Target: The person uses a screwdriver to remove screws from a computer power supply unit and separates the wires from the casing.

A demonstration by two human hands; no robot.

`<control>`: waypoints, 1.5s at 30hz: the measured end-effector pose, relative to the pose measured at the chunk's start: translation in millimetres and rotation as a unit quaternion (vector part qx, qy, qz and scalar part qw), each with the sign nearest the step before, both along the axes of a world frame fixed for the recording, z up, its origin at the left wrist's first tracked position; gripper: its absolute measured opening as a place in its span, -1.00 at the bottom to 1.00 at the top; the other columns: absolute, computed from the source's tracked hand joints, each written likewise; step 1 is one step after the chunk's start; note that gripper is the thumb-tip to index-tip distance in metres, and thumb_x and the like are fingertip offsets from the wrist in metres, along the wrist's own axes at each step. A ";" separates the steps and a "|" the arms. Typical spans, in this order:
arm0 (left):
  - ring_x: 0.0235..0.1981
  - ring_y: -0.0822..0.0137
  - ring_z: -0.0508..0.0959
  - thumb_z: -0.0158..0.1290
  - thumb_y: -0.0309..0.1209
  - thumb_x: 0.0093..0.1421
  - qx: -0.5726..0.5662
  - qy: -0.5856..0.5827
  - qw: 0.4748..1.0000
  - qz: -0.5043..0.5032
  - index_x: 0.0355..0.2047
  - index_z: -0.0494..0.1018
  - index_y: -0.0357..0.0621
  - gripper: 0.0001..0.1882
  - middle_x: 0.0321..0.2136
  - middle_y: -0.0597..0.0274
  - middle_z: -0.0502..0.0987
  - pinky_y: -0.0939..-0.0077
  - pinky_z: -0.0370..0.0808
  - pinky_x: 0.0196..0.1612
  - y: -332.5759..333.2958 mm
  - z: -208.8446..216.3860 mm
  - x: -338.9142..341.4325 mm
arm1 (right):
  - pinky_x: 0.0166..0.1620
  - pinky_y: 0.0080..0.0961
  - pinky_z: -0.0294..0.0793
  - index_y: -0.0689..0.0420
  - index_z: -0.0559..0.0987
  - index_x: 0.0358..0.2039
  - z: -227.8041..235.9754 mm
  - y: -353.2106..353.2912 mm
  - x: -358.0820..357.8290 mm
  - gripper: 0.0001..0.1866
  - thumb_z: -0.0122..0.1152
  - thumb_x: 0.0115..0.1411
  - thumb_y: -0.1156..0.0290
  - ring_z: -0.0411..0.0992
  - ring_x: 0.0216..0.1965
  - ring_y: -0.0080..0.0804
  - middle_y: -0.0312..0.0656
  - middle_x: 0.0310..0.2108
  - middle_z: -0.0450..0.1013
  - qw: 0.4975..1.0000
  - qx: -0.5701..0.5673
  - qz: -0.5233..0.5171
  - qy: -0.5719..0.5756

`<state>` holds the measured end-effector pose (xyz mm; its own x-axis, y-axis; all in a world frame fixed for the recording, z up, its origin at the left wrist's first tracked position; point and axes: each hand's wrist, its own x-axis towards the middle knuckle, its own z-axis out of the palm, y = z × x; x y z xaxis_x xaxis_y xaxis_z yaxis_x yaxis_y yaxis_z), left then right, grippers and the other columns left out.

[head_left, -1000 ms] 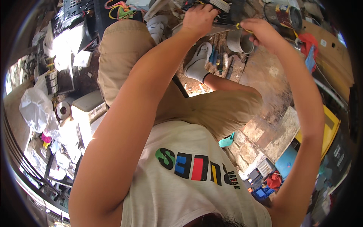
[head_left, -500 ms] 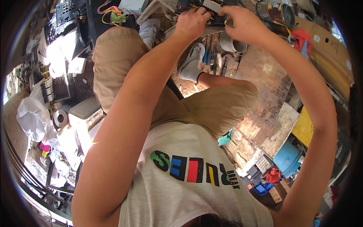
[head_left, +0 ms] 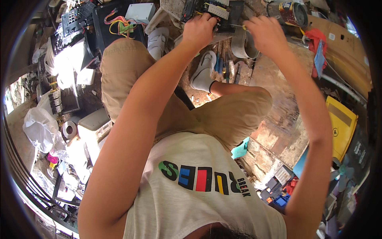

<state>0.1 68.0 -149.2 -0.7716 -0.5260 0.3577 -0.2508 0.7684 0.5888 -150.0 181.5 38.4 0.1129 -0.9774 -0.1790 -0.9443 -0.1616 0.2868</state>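
Observation:
At the top of view lies a black electronic unit [head_left: 193,9] with a pale perforated metal plate [head_left: 218,11] on it. My left hand [head_left: 200,32] curls its fingers over the near edge of this unit and grips it. To its right, my right hand [head_left: 267,35] is closed on a thin screwdriver [head_left: 244,27], of which a bit of yellow and a slim shaft pointing left show. Most of its handle is hidden in my fingers. A black slotted panel [head_left: 234,16] lies between the two hands, beside the unit.
Below my right hand stands a round grey ring-shaped container [head_left: 240,47]. Several hand tools [head_left: 226,63] lie by my foot. A large can [head_left: 287,14] lies at the top right. A metal box with coloured wires [head_left: 140,12] sits at the upper left, and a yellow case [head_left: 341,127] at the right.
My right hand has drawn back to the right, away from the unit, with the screwdriver in it. The left hand keeps its grip. The whole view has shifted slightly.

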 end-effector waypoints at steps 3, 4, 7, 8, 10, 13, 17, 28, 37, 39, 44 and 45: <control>-0.03 0.09 0.52 0.29 -0.21 0.01 -0.011 0.010 1.000 -0.027 -0.12 0.48 0.01 -0.58 -0.16 0.21 0.49 0.17 0.51 -0.02 9.8 23.6 8.1 | -0.02 -0.20 0.47 0.20 0.50 0.02 -9.8 57.7 3.1 -0.66 0.08 0.24 0.42 0.53 -0.12 -0.05 0.01 -0.18 0.57 0.911 -0.209 -0.320 -0.155; 0.02 0.05 0.49 0.27 -0.24 0.02 -0.023 0.035 0.999 -0.032 -0.09 0.47 -0.02 -0.56 -0.11 0.14 0.48 0.15 0.46 0.07 14.9 30.8 10.8 | -0.02 -0.20 0.47 0.20 0.49 0.03 -27.4 68.6 -1.7 -0.66 0.06 0.25 0.39 0.53 -0.12 -0.06 0.02 -0.17 0.57 0.851 -0.242 -0.395 -0.248; 0.07 0.00 0.45 0.20 -0.32 0.06 -0.052 0.084 0.991 -0.089 -0.02 0.45 -0.05 -0.56 -0.02 0.06 0.47 0.14 0.39 0.16 15.5 52.6 1.5 | -0.03 -0.21 0.47 0.20 0.47 0.05 -71.5 89.2 -19.9 -0.61 0.02 0.28 0.27 0.54 -0.12 -0.10 0.04 -0.17 0.57 0.673 -0.319 -0.525 -0.413; 0.08 0.00 0.45 0.17 -0.35 0.08 -0.064 0.091 0.988 -0.106 0.00 0.44 -0.05 -0.57 0.01 0.05 0.47 0.14 0.38 0.16 9.6 57.7 -2.8 | -0.03 -0.20 0.46 0.21 0.46 0.06 -83.1 73.7 -14.8 -0.56 0.01 0.29 0.19 0.54 -0.12 -0.10 0.04 -0.18 0.57 0.667 -0.334 -0.519 -0.418; -0.01 -0.04 0.46 0.06 -0.42 0.11 -0.065 0.114 0.989 -0.066 -0.05 0.47 -0.08 -0.66 -0.06 0.05 0.48 0.06 0.40 0.06 -7.1 50.6 -26.8 | 0.01 -0.16 0.47 0.21 0.47 0.08 -68.4 24.6 9.4 -0.31 0.10 0.18 -0.13 0.53 -0.05 0.06 0.13 -0.11 0.56 0.692 -0.252 -0.561 -0.378; -0.01 -0.03 0.43 0.09 -0.24 0.21 -0.096 0.024 0.995 -0.021 -0.02 0.46 -0.02 -0.66 -0.07 0.06 0.46 0.02 0.31 0.06 -13.7 32.8 -53.1 | 0.04 -0.15 0.51 0.09 0.55 0.04 -105.0 -8.3 13.8 -0.32 0.20 0.12 -0.20 0.52 -0.01 0.06 0.09 -0.11 0.57 0.726 -0.246 -0.548 -0.336; 0.08 0.00 0.35 0.06 -0.15 0.23 -0.142 -0.032 0.988 -0.050 0.00 0.45 -0.01 -0.62 -0.01 0.06 0.42 0.02 0.14 0.15 -13.7 17.2 -55.2 | -0.02 -0.14 0.55 -0.04 0.63 -0.09 -111.6 3.1 1.6 -0.54 0.25 0.06 -0.02 0.55 -0.08 0.00 -0.05 -0.14 0.60 0.734 -0.190 -0.545 -0.359; 0.06 0.00 0.36 0.13 -0.13 0.22 -0.165 -0.081 0.981 -0.064 0.05 0.41 -0.05 -0.55 0.00 0.11 0.40 0.01 0.13 0.15 -10.6 23.3 -55.1 | -0.11 -0.14 0.57 0.01 0.67 -0.23 -129.8 18.0 -4.8 -0.62 0.26 0.02 0.05 0.57 -0.16 0.00 -0.02 -0.25 0.60 0.667 -0.214 -0.573 -0.425; 0.03 -0.06 0.33 0.13 -0.14 0.17 -0.155 -0.129 0.978 -0.058 -0.04 0.41 -0.15 -0.55 -0.05 -0.03 0.36 -0.01 0.16 0.11 -19.5 31.3 -51.3 | -0.04 -0.21 0.55 0.12 0.68 -0.17 -102.8 8.4 -2.5 -0.40 0.33 -0.04 -0.13 0.58 -0.13 -0.04 0.00 -0.19 0.61 0.699 -0.250 -0.486 -0.461; 0.00 -0.08 0.32 0.12 -0.18 0.16 -0.140 -0.123 0.980 -0.073 -0.03 0.40 -0.17 -0.56 -0.07 -0.04 0.35 0.01 0.19 0.07 -24.6 47.3 -42.8 | -0.12 -0.36 0.51 0.14 0.66 -0.13 -59.1 36.9 -3.5 -0.31 0.34 0.02 -0.26 0.56 -0.26 -0.29 -0.15 -0.30 0.61 0.656 -0.245 -0.477 -0.531; -0.05 -0.13 0.28 0.13 -0.29 0.10 0.038 -0.042 0.995 -0.082 -0.07 0.34 -0.16 -0.59 -0.14 -0.04 0.32 0.07 0.25 0.03 -47.1 97.7 -9.5 | -0.38 -0.70 0.32 0.14 0.59 0.00 -38.4 110.3 27.7 -0.55 0.32 0.23 0.09 0.33 -0.45 -0.67 -0.40 -0.40 0.46 0.407 -0.353 -0.460 -0.706; -0.05 -0.17 0.29 0.11 -0.34 0.09 -0.082 0.064 0.979 -0.176 -0.03 0.36 -0.14 -0.58 -0.12 -0.07 0.37 0.05 0.27 0.02 -82.3 75.9 -1.9 | -0.36 -0.69 0.33 0.15 0.58 0.02 -36.7 113.0 42.8 -0.55 0.31 0.25 0.11 0.34 -0.43 -0.66 -0.40 -0.39 0.46 0.369 -0.345 -0.459 -0.732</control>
<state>-1.8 -14.2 -73.4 -0.8375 -0.1635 0.5214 0.1139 0.8810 0.4593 -107.2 294.5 1.7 -0.8386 -0.4810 -0.2557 0.2634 0.0530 -0.9632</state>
